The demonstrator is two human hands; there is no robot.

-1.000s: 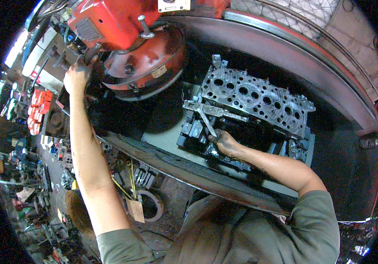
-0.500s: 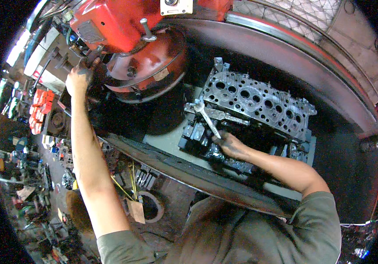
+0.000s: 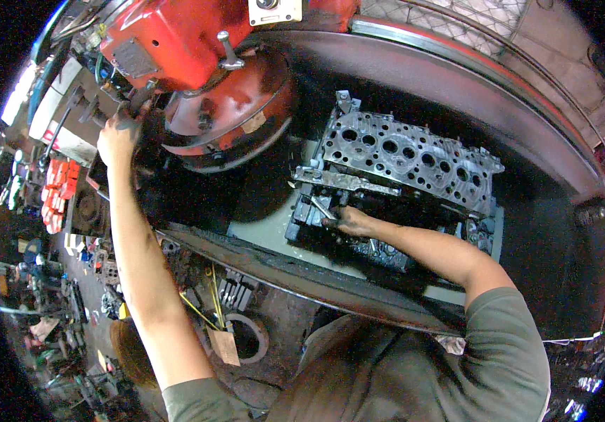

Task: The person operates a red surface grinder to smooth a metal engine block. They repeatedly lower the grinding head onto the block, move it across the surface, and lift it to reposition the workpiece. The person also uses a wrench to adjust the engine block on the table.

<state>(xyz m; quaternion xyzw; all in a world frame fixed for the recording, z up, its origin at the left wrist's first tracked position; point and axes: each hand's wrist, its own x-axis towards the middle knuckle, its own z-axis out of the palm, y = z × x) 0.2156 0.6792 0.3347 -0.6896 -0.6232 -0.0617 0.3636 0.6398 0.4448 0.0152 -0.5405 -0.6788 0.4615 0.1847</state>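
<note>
A grey cylinder head, its top face dotted with round holes, lies clamped on a pale plate in the machine's trough. Along its near side runs a metal clamp bar. My right hand is closed round a silver wrench, low among the dark fixture parts on the near side of the cylinder head; the wrench's far end is hard to make out. At the upper left, my left hand wraps round a dark handle beside the red machine. Grime darkens the fingers of both hands.
A red machine housing with a round red wheel guard overhangs the trough's left end. The trough's near rim passes below my right arm. Orange-red boxes, a ring and cluttered parts lie beyond it to the left.
My right hand has shifted slightly left with the wrench, which now sits lower, off the clamp bar's left end. My left hand stays at the handle. The whole view has shifted a little.
</note>
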